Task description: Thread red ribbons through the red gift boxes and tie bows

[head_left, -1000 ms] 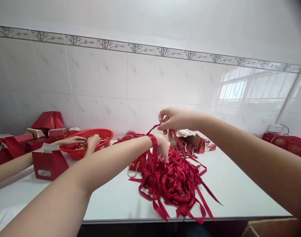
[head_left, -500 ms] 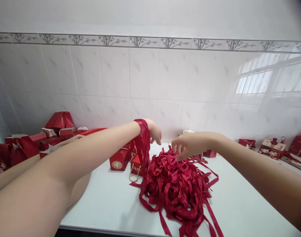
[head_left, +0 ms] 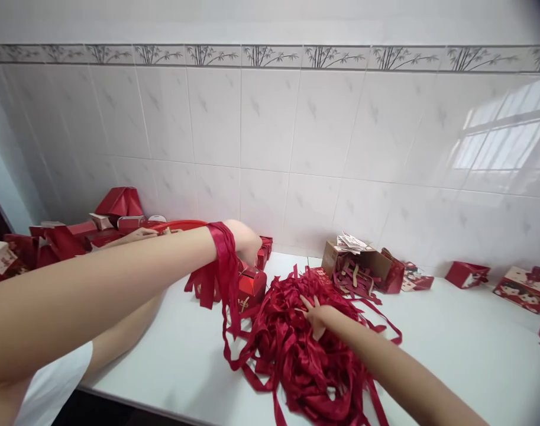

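Observation:
A large tangled pile of dark red satin ribbons (head_left: 291,349) lies on the white table (head_left: 194,361). My right hand (head_left: 316,316) rests at the top of this pile, fingers spread among the ribbons. A bundle of ribbons (head_left: 225,254) hangs over the wrist of my left hand (head_left: 245,239), with their ends falling towards the pile. My left hand is bent downward above small red gift boxes (head_left: 252,289) beside the pile; its fingers are mostly hidden.
Many red gift boxes (head_left: 119,204) are heaped at the left, where another person's hand (head_left: 141,235) reaches in. A cardboard box (head_left: 329,257) holding ribbon pieces and white cards stands behind the pile. More printed boxes (head_left: 522,287) line the tiled wall at right.
My right hand has come down from above onto the ribbon pile, its fingers spreading. My left hand has moved left, carrying the draped ribbons. The view has turned slightly, uncovering the cardboard box.

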Motion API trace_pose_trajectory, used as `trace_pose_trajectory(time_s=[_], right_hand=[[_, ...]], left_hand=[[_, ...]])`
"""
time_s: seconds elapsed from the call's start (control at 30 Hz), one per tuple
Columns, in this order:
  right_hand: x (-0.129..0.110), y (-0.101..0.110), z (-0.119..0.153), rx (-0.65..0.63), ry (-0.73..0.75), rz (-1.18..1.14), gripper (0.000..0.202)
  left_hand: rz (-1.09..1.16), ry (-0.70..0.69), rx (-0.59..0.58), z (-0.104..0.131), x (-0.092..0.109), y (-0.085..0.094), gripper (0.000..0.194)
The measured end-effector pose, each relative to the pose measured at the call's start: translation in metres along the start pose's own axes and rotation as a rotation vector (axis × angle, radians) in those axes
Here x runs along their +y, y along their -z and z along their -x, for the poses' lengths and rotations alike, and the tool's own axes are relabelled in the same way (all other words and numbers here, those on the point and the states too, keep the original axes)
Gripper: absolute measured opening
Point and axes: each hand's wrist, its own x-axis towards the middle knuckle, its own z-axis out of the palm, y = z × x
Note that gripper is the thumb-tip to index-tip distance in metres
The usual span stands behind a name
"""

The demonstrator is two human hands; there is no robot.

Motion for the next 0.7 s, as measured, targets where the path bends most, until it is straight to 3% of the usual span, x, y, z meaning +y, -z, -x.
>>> trace_pose_trajectory(time_s=[0.1,0.2,0.27,0.37,0.47,0.7], right_hand=[[-0.001,-0.018,0.006,0.144,0.026,-0.071,0.087],[-0.006,-0.026,0.014,0.280,0.016,-0.113,0.047],[-0.007,-0.023,0.017,0.326,0.008,-0.134,0.032],[-0.002,-0.006,0.021,0.385,0.015,-0.156,0.024],[0.013,0.036,0.025,0.461,0.025,-0.164,0.026],[0.047,0.200,0.017,0.767,-0.085,-0.126,0.035]], left_hand=[[-0.132,0.042,-0.184,0.005,0.012,0.007,0.029],[-0.128,-0.001,-0.214,0.001,0.018,0.012,0.033],[-0.119,-0.016,-0.220,-0.004,0.019,0.011,0.035],[-0.104,-0.024,-0.224,-0.012,0.019,0.006,0.040],[-0.070,-0.056,-0.245,-0.014,0.017,0.002,0.048],[-0.088,-0.040,-0.284,-0.007,0.007,0.001,0.044]])
